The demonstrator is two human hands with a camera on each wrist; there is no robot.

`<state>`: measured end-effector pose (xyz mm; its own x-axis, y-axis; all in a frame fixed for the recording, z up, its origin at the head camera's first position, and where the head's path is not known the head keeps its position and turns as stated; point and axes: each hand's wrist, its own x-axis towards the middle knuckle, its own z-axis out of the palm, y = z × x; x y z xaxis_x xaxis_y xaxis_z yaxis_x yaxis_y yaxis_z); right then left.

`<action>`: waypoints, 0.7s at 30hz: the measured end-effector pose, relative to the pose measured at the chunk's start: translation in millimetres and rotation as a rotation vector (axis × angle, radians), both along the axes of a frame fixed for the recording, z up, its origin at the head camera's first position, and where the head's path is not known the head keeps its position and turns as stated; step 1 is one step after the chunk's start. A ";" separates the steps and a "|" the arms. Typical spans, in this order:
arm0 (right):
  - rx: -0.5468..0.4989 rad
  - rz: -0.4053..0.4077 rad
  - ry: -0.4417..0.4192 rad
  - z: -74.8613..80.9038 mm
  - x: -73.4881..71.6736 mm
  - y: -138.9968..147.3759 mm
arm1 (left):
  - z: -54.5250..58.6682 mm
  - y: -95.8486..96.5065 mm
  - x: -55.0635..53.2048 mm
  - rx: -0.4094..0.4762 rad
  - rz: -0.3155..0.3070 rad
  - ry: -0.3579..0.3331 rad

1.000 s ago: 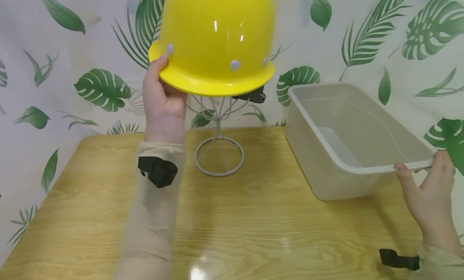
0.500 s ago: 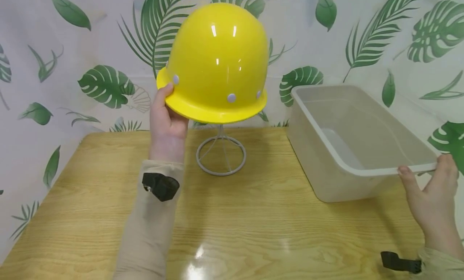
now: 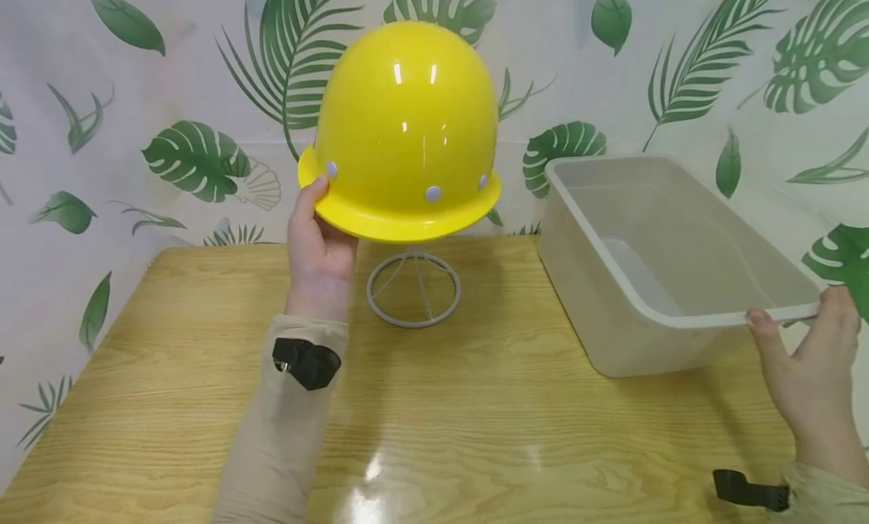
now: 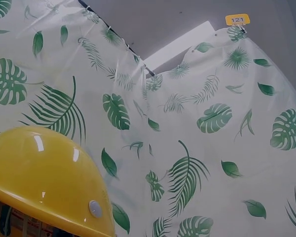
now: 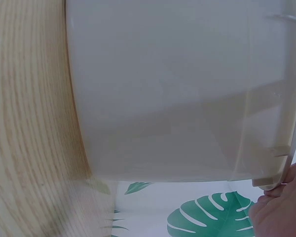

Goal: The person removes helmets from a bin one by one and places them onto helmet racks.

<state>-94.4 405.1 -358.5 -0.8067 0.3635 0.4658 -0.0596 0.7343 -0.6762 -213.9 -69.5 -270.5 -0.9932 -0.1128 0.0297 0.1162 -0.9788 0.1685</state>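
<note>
A glossy yellow hard hat (image 3: 410,132) sits over the top of a wire stand (image 3: 414,290), hiding all but its lower legs and ring base. My left hand (image 3: 319,252) grips the hat's brim at the left, thumb on the outside and fingers hidden underneath. In the left wrist view the hard hat (image 4: 44,182) fills the lower left, straps showing dimly inside. At the right, my right hand (image 3: 811,366) pinches the near rim of a beige plastic bin (image 3: 638,343). The right wrist view shows the bin's side wall (image 5: 172,98) close up, with the hand (image 5: 283,207) at its rim.
The wooden table (image 3: 516,433) carries the stand and the bin. Behind it hangs a leaf-patterned curtain (image 3: 204,72). A yellow tag marked 121 (image 4: 237,19) hangs high up in the left wrist view.
The hard hat came down over the wire stand with my left hand on its brim, covering the stand's upper wires; the last half second brought only a small drop. My right hand stays on the bin.
</note>
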 end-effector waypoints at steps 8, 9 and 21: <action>0.003 -0.001 -0.001 0.7 1.1 0.0 | -7.9 -6.4 0.2 -0.115 -0.029 0.040; 0.005 -0.004 -0.002 0.8 1.3 -0.1 | -9.0 -7.1 0.3 -0.135 -0.032 0.033; 0.006 -0.019 -0.024 1.5 0.9 -2.3 | -20.3 -14.7 -1.9 -0.340 -0.023 0.007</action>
